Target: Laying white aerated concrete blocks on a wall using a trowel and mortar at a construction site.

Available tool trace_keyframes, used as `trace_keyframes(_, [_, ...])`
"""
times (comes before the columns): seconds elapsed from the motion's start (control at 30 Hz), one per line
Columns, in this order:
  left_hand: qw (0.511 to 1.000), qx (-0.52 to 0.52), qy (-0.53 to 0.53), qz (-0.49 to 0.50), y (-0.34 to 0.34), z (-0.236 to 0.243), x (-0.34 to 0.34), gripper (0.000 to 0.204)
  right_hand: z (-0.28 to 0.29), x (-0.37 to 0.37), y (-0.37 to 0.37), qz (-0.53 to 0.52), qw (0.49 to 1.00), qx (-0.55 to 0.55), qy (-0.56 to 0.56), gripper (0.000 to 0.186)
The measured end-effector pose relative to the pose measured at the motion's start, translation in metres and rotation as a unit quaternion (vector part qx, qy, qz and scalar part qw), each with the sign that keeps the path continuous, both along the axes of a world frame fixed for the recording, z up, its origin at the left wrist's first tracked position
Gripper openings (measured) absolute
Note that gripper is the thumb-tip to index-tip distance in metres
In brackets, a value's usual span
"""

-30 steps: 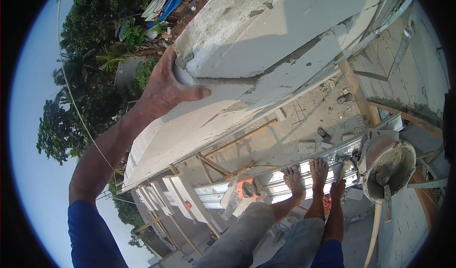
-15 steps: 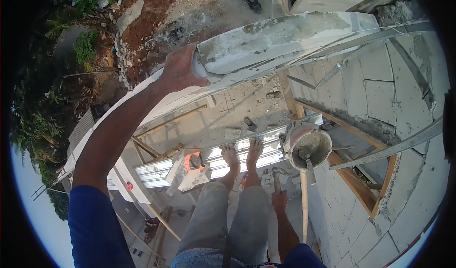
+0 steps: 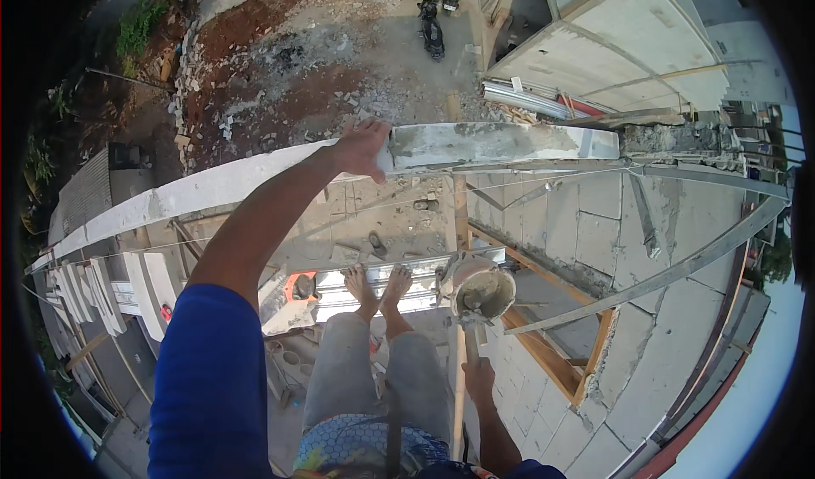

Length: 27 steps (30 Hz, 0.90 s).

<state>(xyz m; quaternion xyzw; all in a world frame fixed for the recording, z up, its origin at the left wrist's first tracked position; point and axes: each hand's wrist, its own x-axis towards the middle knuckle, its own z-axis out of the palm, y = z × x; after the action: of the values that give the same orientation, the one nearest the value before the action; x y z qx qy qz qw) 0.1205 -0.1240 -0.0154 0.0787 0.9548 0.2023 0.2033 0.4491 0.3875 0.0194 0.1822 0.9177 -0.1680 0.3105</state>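
My left hand (image 3: pixel 363 149) rests on top of the thin white block wall (image 3: pixel 255 173), fingers and thumb spread. Its fingertips are against the end of a mortar-smeared white block (image 3: pixel 509 142) on that wall. Low in the view, my right hand (image 3: pixel 478 379) is closed round a tool with a pale handle (image 3: pixel 469 345); the tool's far end is hard to make out beside the bucket. That bucket (image 3: pixel 508 296), crusted with mortar, holds grey mix and stands just beyond my right hand. A scoop-like tool (image 3: pixel 477 296) lies in it.
My bare feet stand on a ribbed metal plank (image 3: pixel 335 301), beside an orange-rimmed object (image 3: pixel 301 286). A taut string (image 3: pixel 543 176) runs along the wall. Right are a curved metal strip (image 3: pixel 679 267), a block wall (image 3: pixel 611 199) and a wooden frame (image 3: pixel 543 356). Motorbikes (image 3: pixel 431 33) stand on the ground beyond.
My view has shifted, showing more ground beyond the wall. My left hand has gone from gripping the block's end to lying with fingers spread. My right hand has come closer to the bucket, still holding the tool.
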Motion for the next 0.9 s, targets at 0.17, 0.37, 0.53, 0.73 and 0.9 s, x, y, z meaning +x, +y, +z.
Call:
trace_keyframes(0.17, [0.999, 0.031, -0.034, 0.010, 0.002, 0.008, -0.005, 0.114, 0.046, 0.012, 0.011, -0.073, 0.995, -0.071, 0.015, 0.037])
trace_keyframes(0.37, [0.996, 0.057, -0.071, 0.001, 0.002, 0.015, -0.011, 0.115, 0.161, -0.025, -0.050, -0.171, 0.981, -0.092, 0.001, 0.034])
trace_keyframes(0.53, [0.997, 0.056, -0.042, 0.011, 0.001, 0.004, -0.006, 0.112, 0.200, -0.024, -0.058, -0.165, 0.981, -0.090, 0.056, 0.033])
trace_keyframes(0.73, [0.997, 0.063, -0.039, 0.022, 0.002, 0.006, -0.010, 0.107, 0.267, -0.091, -0.091, -0.105, 0.982, -0.116, 0.104, 0.032])
trace_keyframes(0.9, [0.997, 0.063, -0.014, 0.040, 0.012, 0.004, -0.006, 0.103, 0.307, -0.205, -0.142, 0.030, 0.966, -0.205, 0.158, 0.038])
